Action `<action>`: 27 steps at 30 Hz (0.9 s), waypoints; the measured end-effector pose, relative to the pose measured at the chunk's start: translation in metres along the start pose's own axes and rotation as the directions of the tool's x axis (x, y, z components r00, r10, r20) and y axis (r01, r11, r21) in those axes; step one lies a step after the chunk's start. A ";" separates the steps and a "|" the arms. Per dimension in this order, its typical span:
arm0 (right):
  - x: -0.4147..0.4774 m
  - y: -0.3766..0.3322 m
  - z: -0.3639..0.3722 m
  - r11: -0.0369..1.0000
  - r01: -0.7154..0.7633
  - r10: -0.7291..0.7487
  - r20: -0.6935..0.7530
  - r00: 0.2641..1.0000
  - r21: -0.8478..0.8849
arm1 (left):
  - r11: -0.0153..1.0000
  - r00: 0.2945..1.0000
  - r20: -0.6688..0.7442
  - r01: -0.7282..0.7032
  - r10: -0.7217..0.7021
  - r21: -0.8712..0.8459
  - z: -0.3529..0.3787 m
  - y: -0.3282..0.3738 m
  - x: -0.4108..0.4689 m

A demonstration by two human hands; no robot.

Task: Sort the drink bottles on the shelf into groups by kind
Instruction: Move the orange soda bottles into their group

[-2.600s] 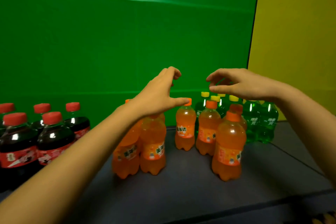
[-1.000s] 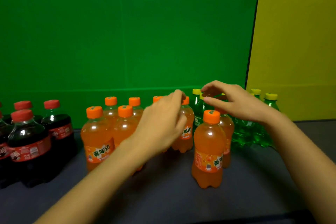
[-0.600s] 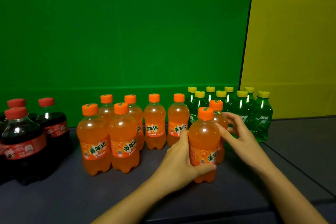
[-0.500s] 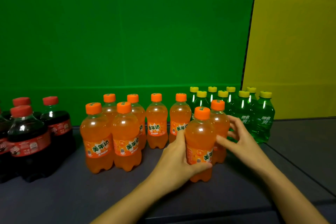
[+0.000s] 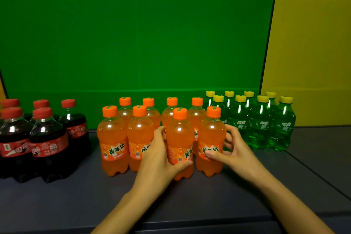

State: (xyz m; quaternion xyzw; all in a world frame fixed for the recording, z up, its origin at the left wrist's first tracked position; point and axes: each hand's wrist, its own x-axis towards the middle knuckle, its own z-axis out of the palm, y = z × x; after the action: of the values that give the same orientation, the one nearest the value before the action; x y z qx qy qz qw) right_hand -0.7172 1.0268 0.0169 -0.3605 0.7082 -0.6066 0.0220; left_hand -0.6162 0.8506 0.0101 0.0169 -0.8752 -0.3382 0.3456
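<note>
Left hand (image 5: 161, 156), right hand (image 5: 234, 150), both curled.

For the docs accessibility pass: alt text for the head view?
The left hand grips one orange-capped plastic orange-soda bottle, the right hand its neighbour, in the front row on a dark shelf. Red-capped dark cola bottles stand left, yellow-capped green bottles right.

Creased green backdrop (image 5: 133, 43) behind, yellow wall (image 5: 313, 43) to its right, dark grey shelf top (image 5: 57, 205) below
</note>
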 end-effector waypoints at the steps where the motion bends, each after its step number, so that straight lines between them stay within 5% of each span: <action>1: 0.001 0.000 0.003 1.000 0.004 -0.004 0.010 1.000 0.005 | 1.000 1.000 -0.007 -0.007 0.007 0.013 0.000 0.001 -0.001; 14: 0.001 0.005 0.018 0.999 -0.003 0.003 0.011 1.000 0.041 | 0.988 0.992 -0.097 -0.065 0.079 0.138 -0.003 0.001 -0.006; 20: 0.000 0.011 0.019 0.997 -0.005 -0.001 -0.071 0.997 -0.072 | 0.922 0.928 -0.332 -0.029 0.168 0.385 -0.028 -0.010 -0.025; 27: 0.008 0.008 0.031 0.999 -0.036 0.036 -0.071 0.997 0.005 | 0.971 0.843 -0.536 0.151 -0.030 0.184 -0.060 -0.033 -0.017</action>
State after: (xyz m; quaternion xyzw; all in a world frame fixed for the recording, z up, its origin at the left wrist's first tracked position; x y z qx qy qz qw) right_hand -0.7128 0.9964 0.0047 -0.3256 0.7138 -0.6200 0.0083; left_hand -0.5726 0.7946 0.0117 0.1889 -0.7758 -0.2381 0.5530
